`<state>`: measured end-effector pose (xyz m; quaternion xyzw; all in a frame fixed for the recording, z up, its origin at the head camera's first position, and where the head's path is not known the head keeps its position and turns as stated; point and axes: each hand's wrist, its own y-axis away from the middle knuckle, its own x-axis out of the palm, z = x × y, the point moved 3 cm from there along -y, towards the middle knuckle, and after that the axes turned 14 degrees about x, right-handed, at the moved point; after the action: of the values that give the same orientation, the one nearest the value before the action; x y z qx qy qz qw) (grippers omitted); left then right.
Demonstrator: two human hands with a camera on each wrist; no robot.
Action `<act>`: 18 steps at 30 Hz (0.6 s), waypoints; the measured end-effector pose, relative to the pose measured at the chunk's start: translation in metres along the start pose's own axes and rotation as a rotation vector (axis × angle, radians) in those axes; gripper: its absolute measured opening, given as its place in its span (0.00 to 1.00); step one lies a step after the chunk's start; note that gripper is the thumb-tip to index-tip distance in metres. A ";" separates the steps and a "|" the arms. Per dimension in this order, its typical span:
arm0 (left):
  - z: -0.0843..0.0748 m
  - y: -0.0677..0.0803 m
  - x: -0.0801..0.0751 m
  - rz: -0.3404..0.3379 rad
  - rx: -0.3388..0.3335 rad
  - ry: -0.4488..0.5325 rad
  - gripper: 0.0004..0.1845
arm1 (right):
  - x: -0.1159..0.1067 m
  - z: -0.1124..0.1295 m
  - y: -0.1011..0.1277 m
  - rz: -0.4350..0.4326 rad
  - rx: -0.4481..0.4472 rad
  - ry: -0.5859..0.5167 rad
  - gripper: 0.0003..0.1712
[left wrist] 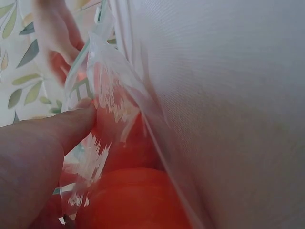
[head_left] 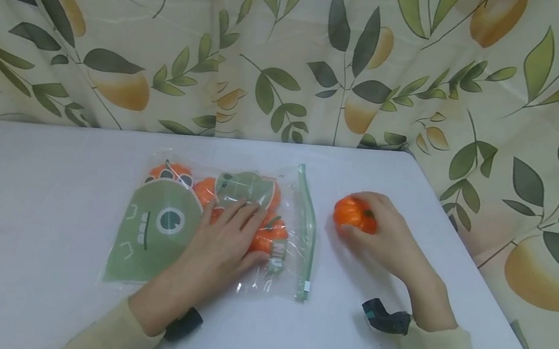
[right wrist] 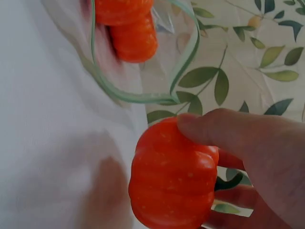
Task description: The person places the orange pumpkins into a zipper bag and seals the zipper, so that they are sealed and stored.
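A small orange toy pumpkin (right wrist: 171, 176) with a dark green stem is gripped by my right hand (head_left: 387, 234), thumb on one side and fingers on the other. To its left on the table lies a clear zip bag (head_left: 298, 226) with a green cartoon monster print and a green zip edge. Several orange pumpkins (left wrist: 136, 200) show through its plastic. My left hand (head_left: 228, 236) rests on top of the bag, fingers spread out. Seen from the right wrist, the green zip rim (right wrist: 133, 98) gapes, with orange pumpkins inside.
A white cloth covers the table (head_left: 32, 208). Behind it and along the right hangs a curtain (head_left: 288, 48) with a leaf and fruit print. Each wrist carries a small black camera, one of them the right wrist camera (head_left: 385, 317).
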<state>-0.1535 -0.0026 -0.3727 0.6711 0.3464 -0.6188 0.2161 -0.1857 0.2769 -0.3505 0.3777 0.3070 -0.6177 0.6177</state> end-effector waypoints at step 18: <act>0.001 0.000 0.000 0.014 -0.013 0.006 0.44 | 0.031 0.029 0.008 0.143 -0.132 -0.031 0.34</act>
<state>-0.1537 -0.0031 -0.3731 0.6738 0.3463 -0.6131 0.2237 -0.1791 0.2355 -0.3612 0.3476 0.3096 -0.5563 0.6884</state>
